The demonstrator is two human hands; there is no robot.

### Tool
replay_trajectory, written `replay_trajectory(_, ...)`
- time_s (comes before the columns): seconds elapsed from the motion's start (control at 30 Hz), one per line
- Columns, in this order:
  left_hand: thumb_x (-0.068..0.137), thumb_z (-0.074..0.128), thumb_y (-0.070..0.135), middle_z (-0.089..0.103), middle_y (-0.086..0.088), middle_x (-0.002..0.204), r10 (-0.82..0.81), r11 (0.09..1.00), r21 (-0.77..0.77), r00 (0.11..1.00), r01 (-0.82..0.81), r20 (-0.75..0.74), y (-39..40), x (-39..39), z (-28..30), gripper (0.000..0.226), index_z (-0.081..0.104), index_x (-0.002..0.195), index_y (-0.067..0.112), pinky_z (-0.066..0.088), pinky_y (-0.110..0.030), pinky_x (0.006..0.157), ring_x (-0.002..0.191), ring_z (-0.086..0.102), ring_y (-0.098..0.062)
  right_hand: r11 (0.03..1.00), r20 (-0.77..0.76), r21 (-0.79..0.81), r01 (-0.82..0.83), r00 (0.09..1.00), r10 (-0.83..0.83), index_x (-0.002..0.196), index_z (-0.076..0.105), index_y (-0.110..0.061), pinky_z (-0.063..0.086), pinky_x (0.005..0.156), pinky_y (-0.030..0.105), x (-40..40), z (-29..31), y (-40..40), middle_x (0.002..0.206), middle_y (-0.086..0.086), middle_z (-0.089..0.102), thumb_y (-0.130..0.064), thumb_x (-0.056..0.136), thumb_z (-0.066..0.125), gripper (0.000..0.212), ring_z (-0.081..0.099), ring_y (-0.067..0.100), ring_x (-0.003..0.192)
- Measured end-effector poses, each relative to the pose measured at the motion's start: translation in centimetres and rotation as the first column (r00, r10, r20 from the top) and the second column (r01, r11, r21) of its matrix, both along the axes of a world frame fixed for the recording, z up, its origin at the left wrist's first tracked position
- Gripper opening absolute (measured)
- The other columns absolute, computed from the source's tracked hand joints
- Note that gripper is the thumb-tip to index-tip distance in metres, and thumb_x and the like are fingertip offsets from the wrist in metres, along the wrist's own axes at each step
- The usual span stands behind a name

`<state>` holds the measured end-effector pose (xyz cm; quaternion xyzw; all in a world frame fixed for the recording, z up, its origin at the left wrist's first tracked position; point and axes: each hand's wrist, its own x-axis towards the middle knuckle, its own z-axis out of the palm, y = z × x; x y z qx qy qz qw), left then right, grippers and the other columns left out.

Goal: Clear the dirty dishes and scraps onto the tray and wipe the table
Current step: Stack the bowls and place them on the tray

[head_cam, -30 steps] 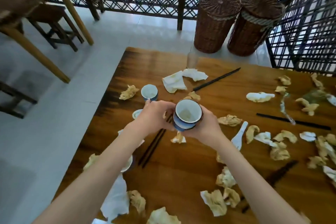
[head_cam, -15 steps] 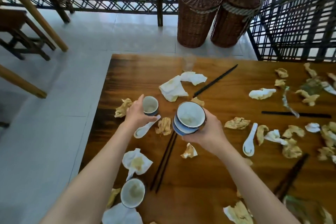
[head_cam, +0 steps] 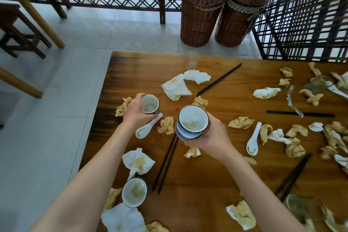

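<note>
Left hand [head_cam: 136, 114] round small cup [head_cam: 149, 104], right hand [head_cam: 211, 137] holding stacked bowls [head_cam: 192, 123], littered table [head_cam: 135, 69]

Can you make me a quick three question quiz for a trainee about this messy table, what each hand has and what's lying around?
1. True or false: the right hand holds a single bowl.
2. What does the left hand grip? A) the clear glass B) a small cup C) a white spoon
3. Fill in: the bowl near the table's front left edge sits between two stained ____.

Key
1. False: it holds a stack of bowls.
2. B.
3. Napkins: one lies beyond it, one nearer the camera.
</note>
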<state>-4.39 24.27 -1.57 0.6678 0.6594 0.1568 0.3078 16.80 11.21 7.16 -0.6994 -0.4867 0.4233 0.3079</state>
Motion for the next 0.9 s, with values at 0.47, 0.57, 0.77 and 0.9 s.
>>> replay_trajectory(0.47,0.064,0.079,0.047,0.056,0.007,0.116,0.084,0.994,0.067,0.996,-0.082,-0.019,-14.9,-4.0,5.6,0.073,0.041,0.124,0.029,0.008,-0.058,0.111,0.117,0.049,-0.023,0.983,0.016,0.024,-0.18,0.984,0.18,0.099,0.053,-0.039,0.043,0.07,0.013,-0.5,2.3,-9.6,0.095,-0.025,0.06,-0.017,0.045,0.09,0.069,0.056,-0.001,0.091)
replay_trajectory(0.57,0.063,0.08,0.047,0.055,0.007,0.12,0.106,0.993,0.049,0.994,-0.104,-0.038,-18.2,-5.0,5.6,0.074,0.041,0.124,0.029,0.008,-0.057,0.11,0.117,0.049,-0.022,0.977,0.007,0.013,-0.211,0.978,0.211,0.103,0.053,-0.039,0.047,0.077,0.018,-0.8,2.0,-11.9,0.1,-0.025,0.059,-0.017,0.046,0.09,0.071,0.056,0.002,0.097)
replay_trajectory(0.77,0.062,0.081,0.047,0.056,0.008,0.118,0.092,0.996,-0.007,0.994,-0.093,-0.05,-21.8,-6.9,4.6,0.073,0.042,0.121,0.031,0.009,-0.059,0.11,0.116,0.049,-0.021,0.98,-0.009,-0.03,-0.194,0.981,0.194,0.118,0.054,-0.028,0.043,0.079,0.02,-2.0,1.5,-15.2,0.106,-0.015,0.06,-0.015,0.046,0.09,0.082,0.055,0.008,0.103)
replay_trajectory(0.9,0.059,0.08,0.055,0.056,0.009,0.119,0.041,0.998,-0.053,0.998,-0.044,-0.057,-22.0,-7.5,4.0,0.078,0.041,0.122,0.032,0.011,-0.061,0.11,0.116,0.049,-0.019,0.986,-0.028,-0.034,-0.165,0.986,0.164,0.117,0.056,-0.029,0.043,0.074,0.017,-2.8,1.5,-16.2,0.103,-0.017,0.062,-0.014,0.044,0.09,0.081,0.057,0.006,0.098)
